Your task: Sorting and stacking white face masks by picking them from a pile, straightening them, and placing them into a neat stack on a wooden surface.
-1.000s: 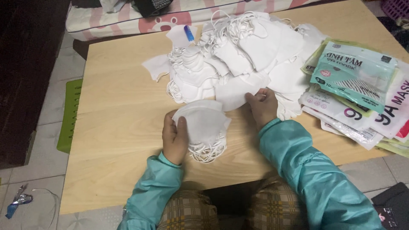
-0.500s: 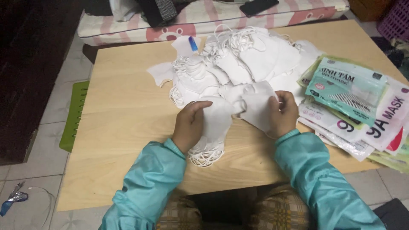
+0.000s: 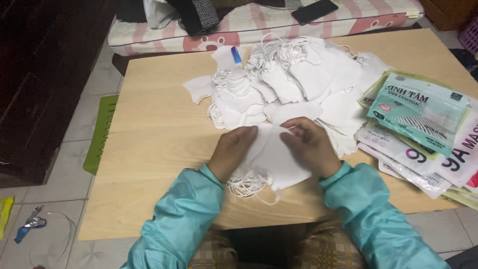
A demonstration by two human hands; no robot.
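A white face mask (image 3: 273, 155) lies flat between both my hands over a small stack of masks with ear loops (image 3: 247, 184) near the table's front edge. My left hand (image 3: 232, 152) grips its left side. On the mask's right side, my right hand (image 3: 309, 146) pinches it with fingers on top. Both arms wear teal sleeves. A big heap of loose white masks (image 3: 294, 84) lies just beyond my hands.
A pile of printed mask packets (image 3: 423, 129) sits at the table's right. The light wooden table (image 3: 154, 149) has a mattress with a phone (image 3: 314, 11) behind it. A green mat (image 3: 101, 134) lies on the tiled floor at left.
My right hand picked one mask from the heap and brought it toward me. My left hand left the stack and now holds that mask's left side.
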